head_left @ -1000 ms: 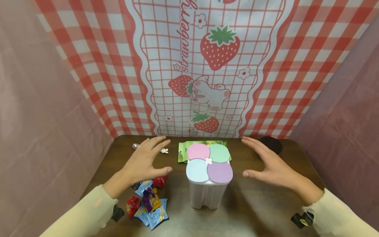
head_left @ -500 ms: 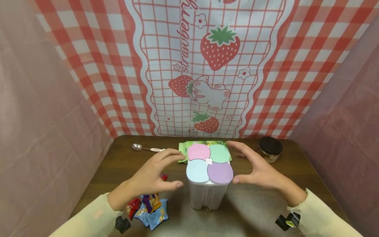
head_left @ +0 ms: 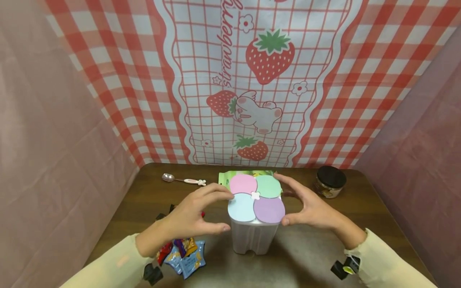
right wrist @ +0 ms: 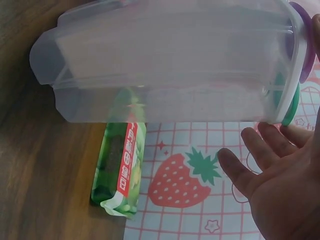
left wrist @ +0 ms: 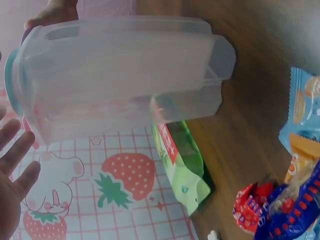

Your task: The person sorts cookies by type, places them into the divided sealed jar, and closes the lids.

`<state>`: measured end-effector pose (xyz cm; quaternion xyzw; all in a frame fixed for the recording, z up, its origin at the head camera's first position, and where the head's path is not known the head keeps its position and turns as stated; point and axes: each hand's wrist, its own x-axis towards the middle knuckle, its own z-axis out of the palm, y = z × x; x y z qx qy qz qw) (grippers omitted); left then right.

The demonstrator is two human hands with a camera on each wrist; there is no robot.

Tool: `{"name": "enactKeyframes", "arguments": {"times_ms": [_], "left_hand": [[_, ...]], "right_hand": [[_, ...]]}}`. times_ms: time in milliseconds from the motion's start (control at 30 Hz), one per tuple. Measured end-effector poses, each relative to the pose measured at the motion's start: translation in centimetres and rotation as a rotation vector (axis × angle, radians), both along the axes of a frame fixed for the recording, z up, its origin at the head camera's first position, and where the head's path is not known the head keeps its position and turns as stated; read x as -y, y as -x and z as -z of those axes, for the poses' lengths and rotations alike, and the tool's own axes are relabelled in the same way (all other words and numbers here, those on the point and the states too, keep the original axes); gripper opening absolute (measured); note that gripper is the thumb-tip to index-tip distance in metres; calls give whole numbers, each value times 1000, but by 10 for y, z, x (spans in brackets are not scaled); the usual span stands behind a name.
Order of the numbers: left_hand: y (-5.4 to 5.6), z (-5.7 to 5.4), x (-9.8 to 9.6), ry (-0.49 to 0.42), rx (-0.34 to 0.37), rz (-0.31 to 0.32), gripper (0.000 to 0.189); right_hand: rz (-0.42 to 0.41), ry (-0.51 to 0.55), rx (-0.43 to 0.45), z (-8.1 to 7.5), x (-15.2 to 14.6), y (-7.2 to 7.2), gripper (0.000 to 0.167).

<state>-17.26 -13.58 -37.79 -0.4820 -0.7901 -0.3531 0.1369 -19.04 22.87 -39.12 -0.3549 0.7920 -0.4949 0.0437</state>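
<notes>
A tall translucent storage container (head_left: pixel 253 238) stands upright in the middle of the table. Its lid has four petal flaps: pink, green, light blue (head_left: pixel 241 208) and purple (head_left: pixel 269 210). At its left side my left hand (head_left: pixel 192 214) reaches with fingers spread, fingertips close to the lid's edge; contact cannot be told. My right hand (head_left: pixel 311 206) curves loosely around the lid's right side, thumb at the purple flap. In the right wrist view the fingers (right wrist: pixel 272 145) come up to the green flap's rim. Neither hand grips the container.
Wrapped candies and snacks (head_left: pixel 187 258) lie left of the container. Behind it is a green packet (head_left: pixel 225 178). A spoon with a rabbit handle (head_left: pixel 191 181) lies back left. A black-lidded jar (head_left: pixel 329 182) stands back right, before the strawberry-print cloth (head_left: pixel 270 60).
Both hands have moved inward, from well apart to beside the container's lid. The spoon and jar have come into fuller view. The container stays in place.
</notes>
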Motion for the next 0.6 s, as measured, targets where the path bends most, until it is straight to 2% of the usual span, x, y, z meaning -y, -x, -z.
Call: {"name": "enactKeyframes", "arguments": {"times_ms": [300, 467, 600], "left_hand": [[4, 1, -7, -41, -11, 47, 47], [6, 1, -9, -41, -11, 42, 42], [7, 0, -10, -26, -39, 10, 41]], "right_hand": [[-17, 5, 8, -1, 1, 2, 100], [-16, 5, 10, -2, 2, 1, 100], [-16, 4, 10, -1, 2, 1, 100]]}}
